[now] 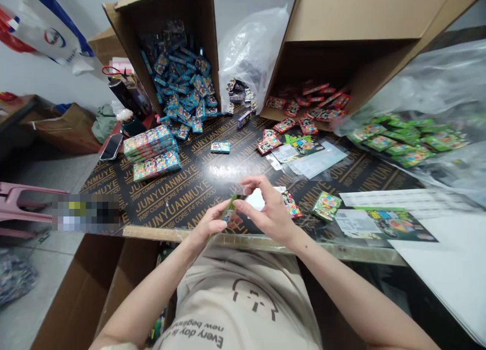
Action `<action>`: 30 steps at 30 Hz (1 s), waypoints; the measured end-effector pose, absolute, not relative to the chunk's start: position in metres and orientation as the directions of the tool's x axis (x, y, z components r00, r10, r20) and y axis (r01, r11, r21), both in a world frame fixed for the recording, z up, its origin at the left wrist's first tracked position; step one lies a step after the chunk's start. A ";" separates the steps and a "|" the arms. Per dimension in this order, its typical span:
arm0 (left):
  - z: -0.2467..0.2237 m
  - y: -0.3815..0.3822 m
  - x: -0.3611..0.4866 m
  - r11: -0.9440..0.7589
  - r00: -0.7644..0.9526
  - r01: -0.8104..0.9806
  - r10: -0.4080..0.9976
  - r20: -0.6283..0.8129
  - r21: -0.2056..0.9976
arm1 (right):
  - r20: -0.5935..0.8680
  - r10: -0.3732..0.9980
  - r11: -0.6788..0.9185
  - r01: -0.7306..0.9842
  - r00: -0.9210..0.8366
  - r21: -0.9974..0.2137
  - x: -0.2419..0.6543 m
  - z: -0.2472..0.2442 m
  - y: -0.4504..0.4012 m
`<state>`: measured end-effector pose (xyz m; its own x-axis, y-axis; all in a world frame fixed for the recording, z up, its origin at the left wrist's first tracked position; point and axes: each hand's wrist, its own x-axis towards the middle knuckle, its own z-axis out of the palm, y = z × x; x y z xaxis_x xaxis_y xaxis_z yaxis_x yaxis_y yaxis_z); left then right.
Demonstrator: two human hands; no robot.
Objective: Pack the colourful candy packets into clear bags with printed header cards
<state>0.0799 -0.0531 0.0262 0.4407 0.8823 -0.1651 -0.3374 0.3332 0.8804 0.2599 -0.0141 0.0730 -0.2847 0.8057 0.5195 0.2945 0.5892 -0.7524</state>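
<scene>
Where left fingers (217, 225) curl, a green packet (230, 208) sits.

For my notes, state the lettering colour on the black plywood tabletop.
The lettering is golden tan, in the head view.

left carton (125, 41) and right carton (357, 11) behind, plastic bag (250, 36) between, on the table (182, 198)
small boxes (186, 92) lie in all three; before the left carton a stack (152, 150), phone (112, 147) to its left; flat packaging (319, 160) before the right carton, a second bag (448, 77) farther right; left hand (214, 221) and right hand (268, 206) at the near edge.
</scene>
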 end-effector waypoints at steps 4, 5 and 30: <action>0.028 -0.054 0.076 0.265 0.429 -0.326 0.897 -0.107 0.908 | 0.481 0.676 0.669 0.192 -0.559 -0.718 0.261 0.075 -0.013; 0.030 -0.054 0.074 0.235 0.421 -0.307 0.903 -0.090 0.922 | 0.445 0.647 0.678 0.201 -0.619 -0.707 0.261 0.076 -0.012; 0.051 -0.040 0.049 0.085 -0.008 0.284 0.996 -0.087 0.955 | -0.065 0.902 -0.150 -0.169 -0.427 -0.974 0.236 0.032 -0.006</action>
